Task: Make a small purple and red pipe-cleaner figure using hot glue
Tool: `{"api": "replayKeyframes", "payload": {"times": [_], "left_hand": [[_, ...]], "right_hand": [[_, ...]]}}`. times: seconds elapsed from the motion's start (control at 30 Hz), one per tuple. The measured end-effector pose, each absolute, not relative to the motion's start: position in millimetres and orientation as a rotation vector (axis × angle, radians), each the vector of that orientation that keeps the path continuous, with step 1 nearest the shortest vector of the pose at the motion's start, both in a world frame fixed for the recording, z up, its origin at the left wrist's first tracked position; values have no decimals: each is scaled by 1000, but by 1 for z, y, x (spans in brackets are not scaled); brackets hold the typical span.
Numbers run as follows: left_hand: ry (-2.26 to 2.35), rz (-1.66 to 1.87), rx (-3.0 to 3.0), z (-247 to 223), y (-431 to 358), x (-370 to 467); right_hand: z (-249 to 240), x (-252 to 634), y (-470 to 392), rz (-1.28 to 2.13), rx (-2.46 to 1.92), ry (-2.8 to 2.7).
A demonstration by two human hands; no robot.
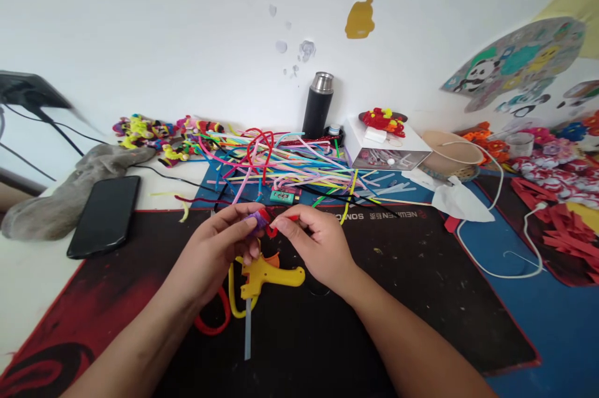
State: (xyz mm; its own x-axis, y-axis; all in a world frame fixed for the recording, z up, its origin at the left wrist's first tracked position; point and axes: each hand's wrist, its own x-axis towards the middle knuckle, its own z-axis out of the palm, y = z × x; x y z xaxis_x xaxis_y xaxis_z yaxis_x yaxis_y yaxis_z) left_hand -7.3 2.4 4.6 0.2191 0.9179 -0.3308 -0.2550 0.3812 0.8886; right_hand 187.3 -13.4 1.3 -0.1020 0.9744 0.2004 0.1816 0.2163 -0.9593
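Between the fingers of my left hand (224,236) is a small purple pipe-cleaner piece (256,222) with a red part at its end. My right hand (321,242) pinches a red pipe cleaner (272,231) that curls beside the purple one; whether the two are joined is hidden by the fingers. Under my hands lies a yellow glue gun (274,276) with a clear glue stick (248,329) poking out of its back. Scissors with a red handle (219,323) and a yellow one lie below my left hand, partly covered.
Behind my hands spreads a heap of coloured pipe cleaners (281,161). A black flask (318,105) and a white drawer box (388,148) stand by the wall. A phone (105,216) rests at left, a white cable (496,270) and red strips (571,229) at right.
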Motion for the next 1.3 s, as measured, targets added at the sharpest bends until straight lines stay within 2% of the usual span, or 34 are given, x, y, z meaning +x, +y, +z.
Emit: {"api": "replayKeyframes", "payload": {"times": [0.43, 0.9, 1.3], "left_hand": [[1040, 1014, 665, 6, 6, -10], [1122, 830, 1094, -3, 1, -11], [1145, 703, 1251, 15, -4, -1]], "right_hand": [[1, 191, -13, 939, -1147, -1470], [-1, 191, -14, 885, -1105, -1539], [2, 191, -13, 908, -1078, -1543]]}}
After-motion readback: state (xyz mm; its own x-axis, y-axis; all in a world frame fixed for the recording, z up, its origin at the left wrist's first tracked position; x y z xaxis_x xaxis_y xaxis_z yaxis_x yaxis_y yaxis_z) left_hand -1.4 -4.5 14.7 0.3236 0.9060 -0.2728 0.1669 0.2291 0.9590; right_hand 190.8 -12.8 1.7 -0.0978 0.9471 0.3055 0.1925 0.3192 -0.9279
